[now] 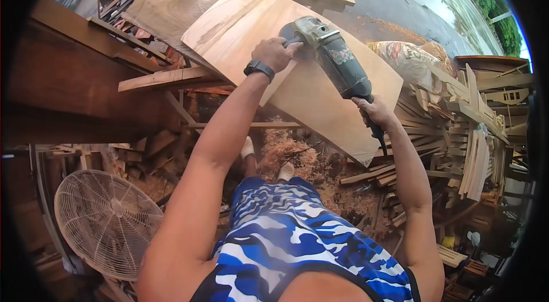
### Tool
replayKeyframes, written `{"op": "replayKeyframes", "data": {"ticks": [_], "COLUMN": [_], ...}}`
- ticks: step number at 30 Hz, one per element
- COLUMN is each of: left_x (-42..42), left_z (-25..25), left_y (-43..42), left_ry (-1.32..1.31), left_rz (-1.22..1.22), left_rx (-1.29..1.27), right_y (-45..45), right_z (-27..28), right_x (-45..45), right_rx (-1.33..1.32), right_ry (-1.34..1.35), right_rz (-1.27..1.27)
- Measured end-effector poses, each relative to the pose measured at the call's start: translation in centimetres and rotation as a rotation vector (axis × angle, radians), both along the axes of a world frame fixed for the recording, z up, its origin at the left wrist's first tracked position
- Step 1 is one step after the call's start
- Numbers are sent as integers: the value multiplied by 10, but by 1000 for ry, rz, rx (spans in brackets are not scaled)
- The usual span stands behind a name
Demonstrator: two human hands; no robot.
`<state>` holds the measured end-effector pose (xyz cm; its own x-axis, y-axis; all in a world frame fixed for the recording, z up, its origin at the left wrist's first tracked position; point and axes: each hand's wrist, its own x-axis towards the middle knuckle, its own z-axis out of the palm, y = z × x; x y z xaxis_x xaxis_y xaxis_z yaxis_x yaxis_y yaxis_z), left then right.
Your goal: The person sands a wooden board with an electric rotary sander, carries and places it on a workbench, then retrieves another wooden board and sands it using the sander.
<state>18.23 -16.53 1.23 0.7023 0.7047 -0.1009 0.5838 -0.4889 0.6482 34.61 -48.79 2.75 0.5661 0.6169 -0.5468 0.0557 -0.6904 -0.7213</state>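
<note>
A large dark angle grinder (pixel 337 56) lies across pale wooden boards, its head toward the far side and its body slanting down to the right. My right hand (pixel 374 112) is wrapped round its rear handle, where a dark cord (pixel 383 145) leads off. At the head, my left hand (pixel 277 53) is closed on the side of the grinder; the part under the fingers is hidden. A disc (pixel 287 32) shows partly beside the head, close to the wood. The pale board (pixel 349 93) beneath has angled edges. Dust blurs the area round the disc.
A round wire-caged fan (pixel 108 216) stands at the lower left. Stacked wood strips (pixel 469 136) and a plastic sack (pixel 406 59) are at the right. A beam (pixel 166 79) juts out at the left. Wood shavings (pixel 286 150) cover the ground near my feet.
</note>
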Motion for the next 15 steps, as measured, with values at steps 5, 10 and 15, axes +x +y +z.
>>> {"op": "replayKeyframes", "data": {"ticks": [5, 10, 15], "left_x": [-48, -88, -125], "left_z": [-1, 0, -22], "left_y": [-28, -54, -64], "left_ry": [6, -12, -48], "left_rz": [99, 160, 261], "left_rx": [5, 2, 86], "right_y": [-7, -19, -18], "right_z": [4, -2, -1], "right_x": [-25, -37, -61], "right_rx": [39, -86, -81], "right_ry": [-41, -64, -88], "right_rz": [126, 177, 250]}}
